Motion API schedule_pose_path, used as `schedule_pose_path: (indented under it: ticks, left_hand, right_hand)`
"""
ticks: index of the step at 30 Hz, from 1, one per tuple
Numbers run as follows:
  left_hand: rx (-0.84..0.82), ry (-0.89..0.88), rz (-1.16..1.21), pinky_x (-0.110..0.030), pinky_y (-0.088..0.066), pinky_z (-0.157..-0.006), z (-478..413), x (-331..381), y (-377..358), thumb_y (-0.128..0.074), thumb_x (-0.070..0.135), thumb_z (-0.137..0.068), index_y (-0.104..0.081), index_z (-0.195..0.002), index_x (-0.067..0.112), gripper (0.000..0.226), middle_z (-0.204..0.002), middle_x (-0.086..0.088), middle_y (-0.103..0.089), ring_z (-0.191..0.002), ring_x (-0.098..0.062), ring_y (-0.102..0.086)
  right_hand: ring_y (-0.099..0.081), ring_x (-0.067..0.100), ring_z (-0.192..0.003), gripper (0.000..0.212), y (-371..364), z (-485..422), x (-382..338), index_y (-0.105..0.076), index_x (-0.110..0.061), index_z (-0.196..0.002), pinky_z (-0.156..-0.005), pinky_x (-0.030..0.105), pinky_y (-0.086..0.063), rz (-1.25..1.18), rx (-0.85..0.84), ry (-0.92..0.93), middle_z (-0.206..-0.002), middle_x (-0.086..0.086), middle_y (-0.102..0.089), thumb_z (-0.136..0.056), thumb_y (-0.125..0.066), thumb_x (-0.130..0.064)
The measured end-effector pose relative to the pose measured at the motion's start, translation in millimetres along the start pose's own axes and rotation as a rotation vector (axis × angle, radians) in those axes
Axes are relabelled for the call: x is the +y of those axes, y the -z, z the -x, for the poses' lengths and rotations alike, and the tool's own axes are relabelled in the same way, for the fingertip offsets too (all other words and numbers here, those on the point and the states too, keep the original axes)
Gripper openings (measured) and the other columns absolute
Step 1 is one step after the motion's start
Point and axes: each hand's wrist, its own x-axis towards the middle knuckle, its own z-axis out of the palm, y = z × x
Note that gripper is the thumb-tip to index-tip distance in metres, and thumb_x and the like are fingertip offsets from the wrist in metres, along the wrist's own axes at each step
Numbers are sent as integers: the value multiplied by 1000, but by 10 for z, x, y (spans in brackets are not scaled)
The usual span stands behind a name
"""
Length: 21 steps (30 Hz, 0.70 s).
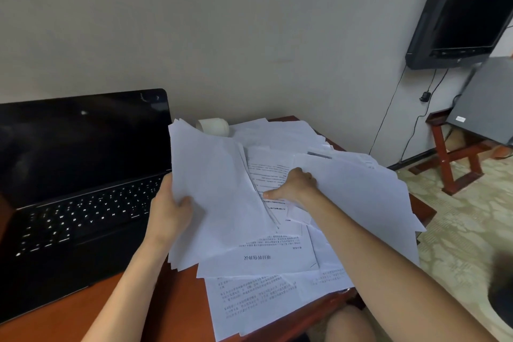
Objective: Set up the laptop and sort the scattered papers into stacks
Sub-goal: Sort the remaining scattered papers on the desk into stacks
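Head view: a sheaf of papers (211,189) is being gripped by the left hand (172,208), with the thumb laid across its front and the fingers curled behind. The sheaf is being held tilted up just beside the laptop (83,175). The right arm is being stretched forward over the pile, and the edge of several loose sheets (355,191) is being grasped by the right hand (294,186) — fingertips hidden under them, thumb held out to the left over a printed page. Scattered papers (249,300) are being left overlapping on the reddish wooden desk (172,302), with the open, dark-screened laptop at its left. A paper roll (213,126) is lying by the pale wall (222,22) — a dark wall screen (466,8), a red wooden stand (455,153) and patterned flooring (458,230) are being shown at the right.
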Motion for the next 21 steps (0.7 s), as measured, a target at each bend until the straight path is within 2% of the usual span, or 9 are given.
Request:
schedule_pose_path:
  ticks: [2, 5, 9, 11, 15, 17, 19, 21]
  left_hand:
    - [11, -6, -2, -13, -42, -74, -12, -4, 20, -54, -5, -95, -48, -147, 21, 58, -113, 14, -61, -102, -10, -58]
    - [40, -5, 2, -28, -46, -86, -28, -32, 70, -55, -5, -95, -47, -148, 19, 58, -122, 6, -61, -109, -15, -57]
    - [47, 1, 1, -33, -44, -90, -42, -58, 82, -55, -4, -95, -48, -146, 19, 57, -123, 5, -61, -110, -17, -57]
    - [50, 7, 6, -32, -44, -89, -38, -52, 92, -56, -3, -95, -47, -147, 19, 57, -122, 6, -61, -109, -17, -57]
    - [43, 2, 22, -33, -45, -90, -16, -72, 183, -58, -4, -96, -47, -146, 17, 56, -125, 5, -61, -113, -18, -58]
    - [34, 7, 9, -35, -46, -92, 16, -100, 238, -58, -2, -95, -48, -146, 18, 55, -126, 4, -62, -114, -18, -59]
    - [23, 2, 0, -34, -46, -93, 45, -116, 268, -59, -2, -96, -48, -146, 18, 55, -127, 4, -61, -114, -17, -58]
    - [25, 0, 2, -33, -45, -92, 95, -115, 304, -59, -1, -96, -48, -146, 19, 55, -127, 4, -60, -113, -16, -57]
  right_hand:
    - [-42, 33, -135, 108, -6, -24, -9, -38, -6, -139, -110, 39, -40, 2, -9, 17, -142, 16, -46, -63, -87, -64]
    - [-42, 32, -133, 96, -27, -13, 32, -42, -10, -136, -109, 40, -41, -5, -7, 51, -140, 15, -46, -68, -85, -62]
    - [-34, 31, -138, 90, -79, 127, 147, -39, -17, -145, -114, 41, -31, -25, 94, 176, -144, 11, -42, -77, -75, -63]
    - [-30, 26, -141, 83, -122, 264, 245, -35, -20, -151, -117, 39, -25, -52, 127, 311, -149, 4, -40, -86, -69, -57]
    - [-22, 2, -143, 67, -110, 638, 508, -47, -29, -145, -123, 33, -20, -160, 21, 601, -147, -17, -39, -87, -73, -50]
    - [-18, -6, -143, 75, -85, 818, 626, -47, -32, -146, -123, 25, -18, -107, -74, 678, -150, -23, -36, -81, -77, -56]
    - [-10, -8, -145, 94, -63, 899, 708, -38, -35, -152, -122, 20, -12, 1, -127, 692, -155, -27, -26, -72, -78, -67]
    - [-3, -7, -147, 110, -83, 921, 754, -28, -38, -156, -122, 22, -8, 93, -172, 680, -158, -30, -16, -65, -76, -76]
